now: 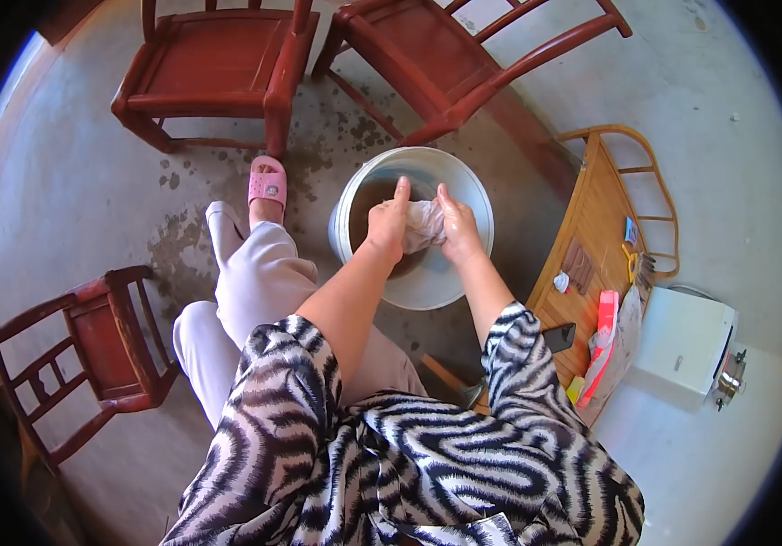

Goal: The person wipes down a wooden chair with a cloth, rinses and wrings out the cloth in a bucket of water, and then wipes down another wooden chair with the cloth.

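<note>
A wet, whitish cloth [423, 224] is bunched between my two hands over a white bucket [474, 196]. My left hand [388, 224] grips the cloth's left side, thumb pointing up and away from me. On the other side my right hand [460, 227] holds the cloth, its thumb also raised and its skin looking wet. Brownish water [372, 202] shows inside the bucket, left of the hands. The fingers under the cloth are partly hidden.
Two red wooden chairs [213, 59] [418, 50] stand beyond the bucket, and another chair [109, 350] is at left. A wooden bench [582, 218] at right bears a phone [559, 338] and small items. Beside it is a white box-shaped appliance [686, 341]. Wet spots mark the floor.
</note>
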A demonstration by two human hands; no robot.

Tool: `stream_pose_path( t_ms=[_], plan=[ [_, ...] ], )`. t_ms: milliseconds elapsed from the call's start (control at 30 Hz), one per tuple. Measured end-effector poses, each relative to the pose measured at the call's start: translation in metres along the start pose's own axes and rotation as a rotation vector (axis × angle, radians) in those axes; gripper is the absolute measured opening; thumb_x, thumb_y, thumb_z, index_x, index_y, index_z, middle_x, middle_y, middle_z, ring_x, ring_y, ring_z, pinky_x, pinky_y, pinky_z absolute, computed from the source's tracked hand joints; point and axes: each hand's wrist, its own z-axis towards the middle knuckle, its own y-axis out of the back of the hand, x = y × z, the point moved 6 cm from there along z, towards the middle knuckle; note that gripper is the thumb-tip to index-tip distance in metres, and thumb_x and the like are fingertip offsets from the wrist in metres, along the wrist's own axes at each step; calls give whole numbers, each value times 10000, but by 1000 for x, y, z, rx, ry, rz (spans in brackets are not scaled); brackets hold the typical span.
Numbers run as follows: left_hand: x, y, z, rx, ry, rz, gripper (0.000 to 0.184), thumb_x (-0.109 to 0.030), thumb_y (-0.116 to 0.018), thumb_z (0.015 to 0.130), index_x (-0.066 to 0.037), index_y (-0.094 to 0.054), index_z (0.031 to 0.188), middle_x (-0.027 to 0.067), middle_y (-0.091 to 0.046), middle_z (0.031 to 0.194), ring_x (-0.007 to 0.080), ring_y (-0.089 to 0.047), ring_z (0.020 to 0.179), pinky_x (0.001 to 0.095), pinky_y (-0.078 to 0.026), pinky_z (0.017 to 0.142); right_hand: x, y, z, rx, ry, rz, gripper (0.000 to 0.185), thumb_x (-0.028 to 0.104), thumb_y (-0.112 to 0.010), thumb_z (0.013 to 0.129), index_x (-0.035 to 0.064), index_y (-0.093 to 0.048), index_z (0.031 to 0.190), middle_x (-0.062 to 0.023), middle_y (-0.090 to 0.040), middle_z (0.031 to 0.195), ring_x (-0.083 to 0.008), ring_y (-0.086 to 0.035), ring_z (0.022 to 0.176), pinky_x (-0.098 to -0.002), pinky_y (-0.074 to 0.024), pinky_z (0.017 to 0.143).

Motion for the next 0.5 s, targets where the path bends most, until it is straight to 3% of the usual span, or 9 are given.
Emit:
stream_pose_path(
  t_ms=[33,67,133,167,233,267,333,400,500],
  plan=[
    [11,3,17,53,-34,-24,462,-424,-555,849,23,-567,964,118,-595,937,201,-572,835,342,-461,746,3,-1,-2,18,-2,27,330,364,-591,844,35,-575,822,-13,-557,764,-104,-520,693,-256,-426,641],
    [19,6,26,52,-34,-23,462,-424,-555,849,23,-567,964,118,-595,937,201,-572,835,342,-461,746,5,-2,-4,18,-2,29,330,364,-591,844,35,-575,822,-13,-557,764,-104,-520,693,-256,-426,641],
    [23,14,38,-35,-92,25,367,-353,-557,864,4,-598,790,80,-602,779,163,-544,654,338,-448,596,15,-12,-10,86,77,-133,324,344,-584,853,23,-569,820,-6,-559,763,-96,-519,683,-255,-426,634],
    [21,13,39,-37,-94,23,367,-353,-557,864,4,-598,790,80,-602,779,163,-544,654,338,-448,596,19,-21,-17,90,77,-134,324,344,-584,853,23,-569,820,-6,-559,763,-96,-519,683,-255,-426,634],
    [21,14,40,-72,-97,-74,369,-341,-530,879,6,-595,771,86,-594,755,155,-521,625,332,-424,566,35,-57,-43,214,337,-483,325,340,-571,861,17,-567,828,-22,-546,706,-91,-508,658,-270,-430,612],
    [20,12,36,-73,-94,-76,369,-341,-530,879,6,-595,771,86,-594,755,155,-521,625,332,-424,566,41,-69,-54,162,518,-734,306,310,-549,870,20,-550,771,-100,-558,639,-177,-538,586,-309,-425,562],
    [15,3,17,-37,-31,-82,375,-325,-493,897,6,-593,753,77,-571,706,148,-492,583,312,-403,533,40,-68,-40,18,603,-1069,332,291,-511,883,19,-503,694,-160,-542,599,-291,-490,534,-332,-407,524],
    [11,1,10,-84,-69,-111,363,-305,-474,905,3,-592,753,63,-564,689,157,-492,574,316,-403,531,36,-46,-9,-129,571,-1146,392,332,-472,889,10,-489,665,-225,-533,617,-401,-493,575,-408,-398,513],
    [17,7,25,75,-21,101,357,-337,-432,911,-40,-589,790,46,-555,715,172,-521,665,334,-435,587,28,-52,-14,-118,579,-1145,421,365,-427,897,20,-519,675,-212,-554,625,-416,-530,601,-471,-394,534]
  ],
)
